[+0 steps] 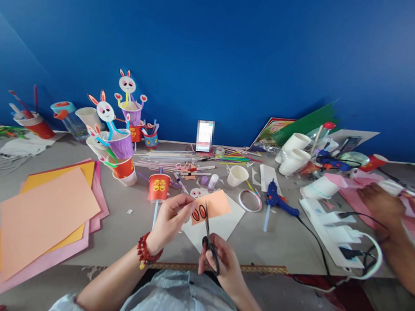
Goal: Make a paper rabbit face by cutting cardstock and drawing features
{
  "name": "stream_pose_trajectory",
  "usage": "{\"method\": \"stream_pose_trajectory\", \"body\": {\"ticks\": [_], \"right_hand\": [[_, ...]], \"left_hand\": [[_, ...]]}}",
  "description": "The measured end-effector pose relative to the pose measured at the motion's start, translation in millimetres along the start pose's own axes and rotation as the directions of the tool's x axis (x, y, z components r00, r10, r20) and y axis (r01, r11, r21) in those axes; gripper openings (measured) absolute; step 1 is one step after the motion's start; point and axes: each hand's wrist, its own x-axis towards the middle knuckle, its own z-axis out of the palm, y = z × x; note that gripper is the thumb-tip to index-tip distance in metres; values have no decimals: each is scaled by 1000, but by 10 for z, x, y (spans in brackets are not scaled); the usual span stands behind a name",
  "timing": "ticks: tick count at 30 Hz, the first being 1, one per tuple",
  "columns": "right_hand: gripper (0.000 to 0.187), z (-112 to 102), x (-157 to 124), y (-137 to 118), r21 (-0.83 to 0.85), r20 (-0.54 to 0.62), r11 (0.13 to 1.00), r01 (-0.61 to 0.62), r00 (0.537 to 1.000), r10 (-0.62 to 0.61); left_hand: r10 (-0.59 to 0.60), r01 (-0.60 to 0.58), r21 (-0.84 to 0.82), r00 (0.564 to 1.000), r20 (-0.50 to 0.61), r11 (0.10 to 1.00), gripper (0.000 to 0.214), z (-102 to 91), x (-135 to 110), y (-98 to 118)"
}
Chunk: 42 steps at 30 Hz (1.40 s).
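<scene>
My left hand [172,215] pinches the left edge of an orange paper strip [221,204] with two red ovals outlined in black drawn on it. In my right hand [223,256] is a pair of black-handled scissors [207,226], fingers in the loops. Its blades lie at the paper, just right of the ovals. Under the strip, a white paper sheet [229,225] rests on the table. A white bunny face cutout [198,192] lies just behind the strip, partly covered. Left of my hands stands a red paper cup [158,188] with gold symbols.
Paper-cup bunny figures [118,142] stand at left behind stacked coloured paper [47,210]. A blue glue gun [279,198], tape roll [250,201] and power strip [330,235] lie to the right. Another person's hand [382,203] is at far right. Pens and straws lie along the back.
</scene>
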Motion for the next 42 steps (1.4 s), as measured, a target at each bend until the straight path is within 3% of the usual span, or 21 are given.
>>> {"method": "stream_pose_trajectory", "body": {"ticks": [6,23,42], "right_hand": [[55,-34,-18,0,35,9,998,-56,998,56],[54,-21,-11,15,6,4,1000,-11,1000,11],[57,-110,5,-34,-110,53,994,5,999,1]], "left_hand": [[21,-26,119,999,48,993,29,-32,-3,0],[9,-18,152,998,62,988,30,-54,-7,43],[34,-68,219,988,153,973,25,-125,40,54]]}}
